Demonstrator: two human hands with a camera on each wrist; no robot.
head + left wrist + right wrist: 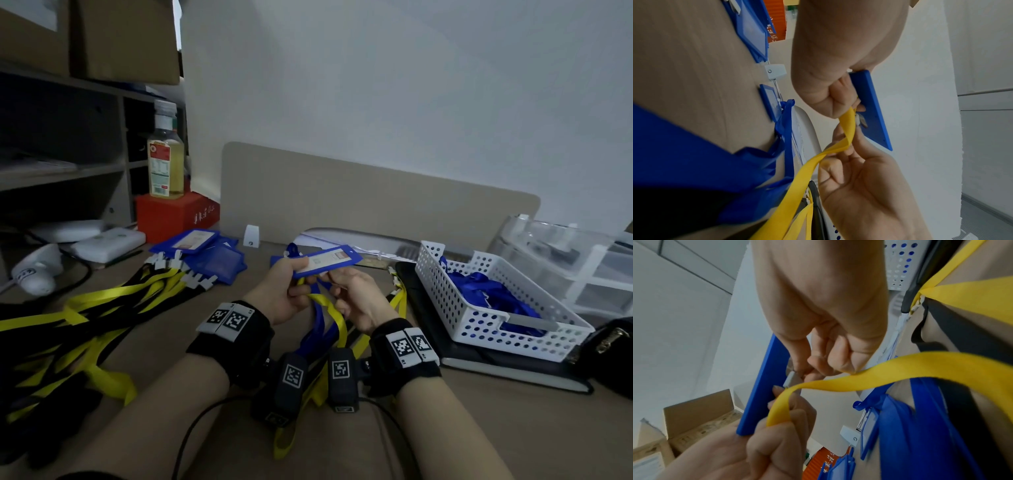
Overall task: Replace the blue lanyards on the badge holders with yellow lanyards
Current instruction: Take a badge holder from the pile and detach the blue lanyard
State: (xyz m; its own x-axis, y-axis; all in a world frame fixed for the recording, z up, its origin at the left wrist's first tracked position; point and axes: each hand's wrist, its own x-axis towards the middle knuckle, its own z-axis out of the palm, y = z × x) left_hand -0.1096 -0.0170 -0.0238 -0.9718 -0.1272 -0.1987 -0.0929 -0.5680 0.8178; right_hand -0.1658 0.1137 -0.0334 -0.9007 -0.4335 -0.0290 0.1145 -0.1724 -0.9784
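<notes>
I hold a blue badge holder (327, 263) up over the desk between both hands. My left hand (291, 287) grips its left end, and a yellow lanyard (334, 317) runs out from under those fingers. In the right wrist view my right hand (813, 368) pinches the lanyard's white clip (789, 381) against the holder (764, 386). The left wrist view shows the yellow strap (847, 129) twisting down between my left hand (828, 100) and my right hand (855, 178). A blue lanyard (317, 329) hangs below my hands, and what its upper end is attached to is hidden.
A heap of yellow and black lanyards (102, 308) covers the left of the desk, beside a stack of blue badge holders (212, 255). A white perforated basket (479, 329) with blue lanyards stands at the right on a black notebook (513, 375). A bottle (166, 161) stands on a red box (174, 217).
</notes>
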